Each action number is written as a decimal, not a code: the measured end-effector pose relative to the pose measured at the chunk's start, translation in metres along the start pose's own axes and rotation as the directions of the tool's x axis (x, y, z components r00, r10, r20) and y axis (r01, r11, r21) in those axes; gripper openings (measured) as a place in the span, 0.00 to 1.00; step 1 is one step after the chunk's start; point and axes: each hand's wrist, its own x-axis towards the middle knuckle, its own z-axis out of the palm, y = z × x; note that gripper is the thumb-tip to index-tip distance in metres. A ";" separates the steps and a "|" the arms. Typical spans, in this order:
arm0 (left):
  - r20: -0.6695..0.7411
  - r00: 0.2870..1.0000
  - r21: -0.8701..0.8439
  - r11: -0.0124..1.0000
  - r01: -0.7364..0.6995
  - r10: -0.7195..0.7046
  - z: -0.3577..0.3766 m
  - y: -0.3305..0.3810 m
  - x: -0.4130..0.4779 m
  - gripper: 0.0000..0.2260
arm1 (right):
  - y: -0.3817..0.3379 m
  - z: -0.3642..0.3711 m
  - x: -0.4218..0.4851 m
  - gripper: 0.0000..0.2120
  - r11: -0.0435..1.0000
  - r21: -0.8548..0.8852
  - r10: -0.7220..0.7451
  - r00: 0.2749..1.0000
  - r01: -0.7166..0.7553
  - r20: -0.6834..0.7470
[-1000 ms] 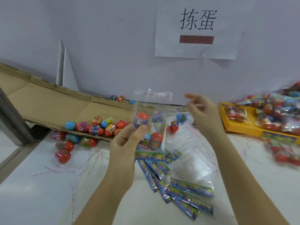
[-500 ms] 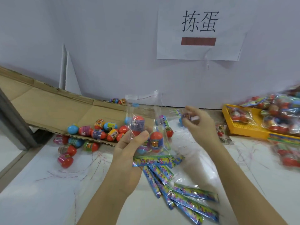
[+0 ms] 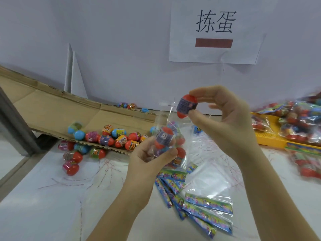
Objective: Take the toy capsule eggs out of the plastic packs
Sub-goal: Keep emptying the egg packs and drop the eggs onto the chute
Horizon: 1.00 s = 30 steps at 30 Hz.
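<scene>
My left hand (image 3: 149,159) grips a clear plastic pack (image 3: 171,134) from below, mouth upward, with several capsule eggs still inside it. Just above the pack's mouth, my right hand (image 3: 224,122) pinches a red capsule egg (image 3: 186,106) with a purple label between thumb and fingers. A heap of loose eggs (image 3: 107,138) lies to the left, on and beside a flattened cardboard sheet (image 3: 52,112).
Empty clear packs with colourful header strips (image 3: 206,204) lie flat on the white table below my hands. A yellow tray (image 3: 271,138) at the right holds several full packs (image 3: 298,119). A white wall with a paper sign (image 3: 215,30) stands behind.
My right hand went down to the pack's mouth and has come up holding a red egg that was inside the pack. My left hand kept its grip on the pack.
</scene>
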 end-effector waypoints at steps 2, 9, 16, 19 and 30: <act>-0.005 1.000 -0.006 1.000 0.008 -0.008 0.001 0.000 -0.001 0.23 | 0.001 0.000 -0.001 0.14 0.999 -0.052 -0.009 0.999 0.010 0.032; 0.028 1.000 -0.022 1.000 0.014 -0.014 0.004 0.004 -0.004 0.21 | 0.000 -0.002 -0.001 0.11 0.989 -0.146 0.018 0.992 -0.001 0.121; 0.033 0.999 -0.056 0.998 0.020 -0.018 0.005 0.006 -0.005 0.20 | -0.007 -0.005 -0.003 0.12 0.926 -0.372 0.044 0.966 0.055 0.253; 0.027 0.999 -0.056 0.998 0.023 -0.021 0.004 0.006 -0.006 0.20 | -0.011 -0.007 -0.004 0.16 0.902 -0.423 0.023 0.966 0.092 0.258; 0.091 0.995 0.031 0.999 -0.042 0.039 0.004 0.008 -0.007 0.15 | 0.032 -0.006 0.005 0.13 0.847 -0.523 0.143 0.905 0.098 0.401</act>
